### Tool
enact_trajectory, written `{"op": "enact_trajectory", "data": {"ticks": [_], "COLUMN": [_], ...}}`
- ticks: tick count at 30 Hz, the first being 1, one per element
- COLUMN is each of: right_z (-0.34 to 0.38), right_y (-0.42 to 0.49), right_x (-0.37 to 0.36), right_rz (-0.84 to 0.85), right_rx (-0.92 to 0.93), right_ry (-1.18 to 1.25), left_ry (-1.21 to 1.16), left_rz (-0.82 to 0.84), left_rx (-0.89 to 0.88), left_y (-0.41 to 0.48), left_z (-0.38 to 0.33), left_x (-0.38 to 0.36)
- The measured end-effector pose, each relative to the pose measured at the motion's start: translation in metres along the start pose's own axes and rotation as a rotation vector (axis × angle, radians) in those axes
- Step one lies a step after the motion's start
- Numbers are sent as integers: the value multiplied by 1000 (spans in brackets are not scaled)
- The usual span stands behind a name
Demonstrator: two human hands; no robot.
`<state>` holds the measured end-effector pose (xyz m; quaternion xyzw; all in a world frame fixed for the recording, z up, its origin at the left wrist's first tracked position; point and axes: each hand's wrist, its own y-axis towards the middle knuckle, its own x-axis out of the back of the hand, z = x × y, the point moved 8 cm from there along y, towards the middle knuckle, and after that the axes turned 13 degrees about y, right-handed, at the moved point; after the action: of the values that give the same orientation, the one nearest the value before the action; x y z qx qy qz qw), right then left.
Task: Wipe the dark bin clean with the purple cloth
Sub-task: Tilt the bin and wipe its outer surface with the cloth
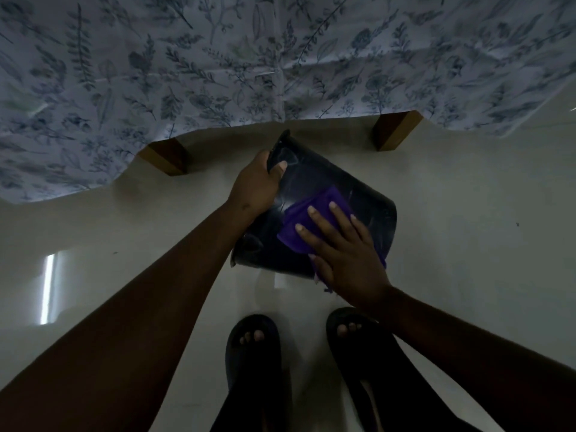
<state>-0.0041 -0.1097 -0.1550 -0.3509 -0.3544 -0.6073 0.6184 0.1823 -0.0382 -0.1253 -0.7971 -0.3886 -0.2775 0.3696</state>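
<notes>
The dark bin (314,179) lies tipped on its side above the pale floor, in the middle of the head view, its glossy outer wall facing up. My left hand (257,185) grips the bin's rim at its far left end, thumb over the edge. My right hand (346,247) lies flat with fingers spread on the folded purple cloth (299,222), pressing it against the bin's wall. Part of the cloth hangs below my palm at the bin's near edge.
A floral blue-and-white sheet (280,57) hangs over the far side, with two wooden legs (168,157) (394,130) showing under it. My two feet in dark sandals (254,344) stand on the glossy floor (467,229) just below the bin.
</notes>
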Motion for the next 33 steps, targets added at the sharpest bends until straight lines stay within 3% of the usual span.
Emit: {"op": "enact_trajectory", "data": {"ticks": [3, 6, 10, 16, 21, 24, 27, 30, 33], "right_z": [-11, -44, -82, -25, 18, 15, 5, -30, -75], "right_y": [27, 68, 94, 53, -7, -2, 26, 65, 95], "right_x": [15, 37, 35, 27, -10, -8, 10, 37, 38], "right_rz": [-28, -136, -22, 8, 132, 64, -14, -120, -65], "right_rx": [-78, -299, -489, -240, 98, 123, -25, -295, -565], "right_ry": [71, 235, 528, 170, -48, -75, 32, 206, 505], "left_ry": [-37, -30, -39, -19, 10, -20, -69, -169, -224], "left_rz": [18, 2, -9, -29, -21, -15, 15, 103, 139], "left_rx": [-24, -41, -25, 23, 10, -21, -45, -43, -34], "left_y": [-9, -18, -20, -14, -7, -10, -13, -18, -28], "left_z": [3, 10, 11, 17, 10, 8, 5, 10, 19], "left_x": [0, 1, 1, -1, 0, 2, 3, 0, -3]}}
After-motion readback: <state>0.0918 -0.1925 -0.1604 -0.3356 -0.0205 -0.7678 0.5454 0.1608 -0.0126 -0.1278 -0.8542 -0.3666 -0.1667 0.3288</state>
